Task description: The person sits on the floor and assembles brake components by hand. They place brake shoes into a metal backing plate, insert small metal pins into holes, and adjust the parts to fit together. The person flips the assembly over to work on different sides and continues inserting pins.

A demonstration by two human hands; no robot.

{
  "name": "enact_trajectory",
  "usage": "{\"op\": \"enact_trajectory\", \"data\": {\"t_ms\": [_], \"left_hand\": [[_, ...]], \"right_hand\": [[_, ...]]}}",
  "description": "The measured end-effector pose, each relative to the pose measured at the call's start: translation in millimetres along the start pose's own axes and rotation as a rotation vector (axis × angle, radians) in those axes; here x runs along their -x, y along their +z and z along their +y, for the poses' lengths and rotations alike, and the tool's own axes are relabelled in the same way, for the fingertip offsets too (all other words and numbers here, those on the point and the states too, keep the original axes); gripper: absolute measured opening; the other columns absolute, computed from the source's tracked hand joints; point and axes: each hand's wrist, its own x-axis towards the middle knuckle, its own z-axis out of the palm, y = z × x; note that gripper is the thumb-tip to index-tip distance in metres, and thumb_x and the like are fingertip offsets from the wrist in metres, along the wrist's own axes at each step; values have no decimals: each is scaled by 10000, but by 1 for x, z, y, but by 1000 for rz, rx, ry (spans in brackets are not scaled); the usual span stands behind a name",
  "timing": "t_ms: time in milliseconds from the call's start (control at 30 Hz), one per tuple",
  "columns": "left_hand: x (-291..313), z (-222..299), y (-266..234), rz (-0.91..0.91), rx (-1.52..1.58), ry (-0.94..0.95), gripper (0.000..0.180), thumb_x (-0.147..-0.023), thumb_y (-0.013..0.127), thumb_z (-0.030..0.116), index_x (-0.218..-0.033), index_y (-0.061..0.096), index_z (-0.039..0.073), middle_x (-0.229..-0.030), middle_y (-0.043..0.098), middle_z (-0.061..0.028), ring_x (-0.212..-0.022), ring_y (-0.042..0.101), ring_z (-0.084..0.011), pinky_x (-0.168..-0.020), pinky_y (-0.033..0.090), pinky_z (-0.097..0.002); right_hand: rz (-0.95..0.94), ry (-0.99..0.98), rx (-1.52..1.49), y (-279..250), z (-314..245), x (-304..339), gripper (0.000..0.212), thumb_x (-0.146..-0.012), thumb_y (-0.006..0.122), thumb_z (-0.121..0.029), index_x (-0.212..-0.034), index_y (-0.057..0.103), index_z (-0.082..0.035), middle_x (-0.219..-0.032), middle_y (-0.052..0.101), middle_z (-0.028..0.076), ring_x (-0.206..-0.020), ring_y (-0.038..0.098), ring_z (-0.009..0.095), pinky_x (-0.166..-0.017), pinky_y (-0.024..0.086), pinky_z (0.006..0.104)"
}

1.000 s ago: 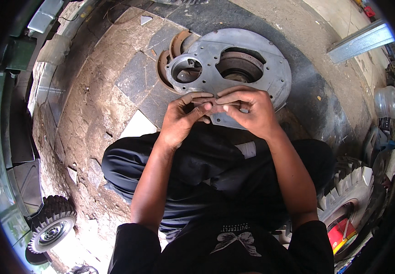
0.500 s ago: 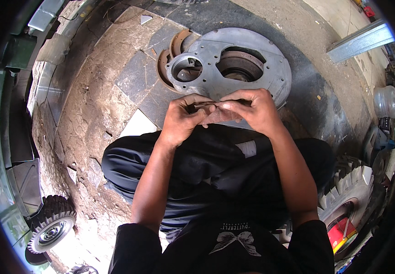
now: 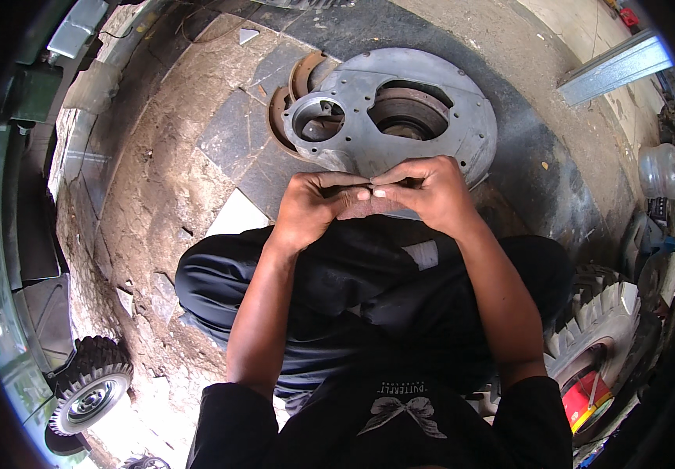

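Observation:
Over my lap, my left hand [image 3: 308,208] and my right hand [image 3: 437,197] meet fingertip to fingertip. Thumbs and forefingers pinch the upper edge of a small reddish-brown piece of sandpaper [image 3: 366,207], which hangs below the fingers. Part of the sheet is hidden by the hands. Just beyond them a grey metal housing plate [image 3: 470,117] lies on the floor, with one round and one larger oblong opening. Through the oblong opening shows a rusty round part [image 3: 408,105]. Two curved brown brake shoes [image 3: 278,117] lie against the plate's left side.
A metal post [image 3: 615,72] stands at the upper right, with a clear plastic jug [image 3: 660,172] below it. A large tyre [image 3: 599,328] lies at my right; a small wheel [image 3: 91,397] is at lower left. A white tile piece [image 3: 236,215] lies left of my hands.
My fingertips have shifted slightly along the sandpaper's edge, and the thumbs now lie closer together. The left hand's fingers have flattened a little. The plate and brake shoes stay put.

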Motion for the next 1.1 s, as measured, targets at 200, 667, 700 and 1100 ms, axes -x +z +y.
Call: {"op": "enact_trajectory", "data": {"t_ms": [200, 667, 700, 1100], "left_hand": [[1, 6, 6, 10, -206, 101, 184, -911, 823, 10, -1078, 812, -66, -956, 814, -93, -849, 728, -111, -779, 597, -276], [-3, -4, -5, -98, 217, -305, 378, -899, 875, 124, -1147, 741, -129, -1006, 779, -210, -871, 784, -254, -803, 693, -399], [-3, -4, -5, -68, 263, -298, 373, -902, 867, 104, -1163, 732, -127, -1023, 778, -210, -890, 783, -258, -821, 690, -400], [-5, -24, 30, 218, 451, -13, 308, -882, 826, -86, -1153, 679, -90, -1012, 759, -148, -886, 761, -204, -817, 659, -332]], "right_hand": [[-97, 259, -215, -1, 11, 0, 214, -848, 884, -84, -1038, 829, -3, -937, 805, 97, -855, 728, 130, -798, 589, 314], [-123, 281, -312, 4, 10, 4, 256, -836, 864, 10, -1072, 768, 31, -997, 801, 104, -925, 744, 139, -865, 593, 306], [-96, 272, -343, 8, 12, 5, 273, -845, 860, 5, -1098, 762, 33, -1005, 800, 106, -943, 746, 142, -871, 593, 305], [142, 254, -682, 35, 17, 3, 374, -1032, 739, -121, -1358, 651, 40, -1208, 752, 131, -1119, 731, 202, -1008, 607, 361]]}}
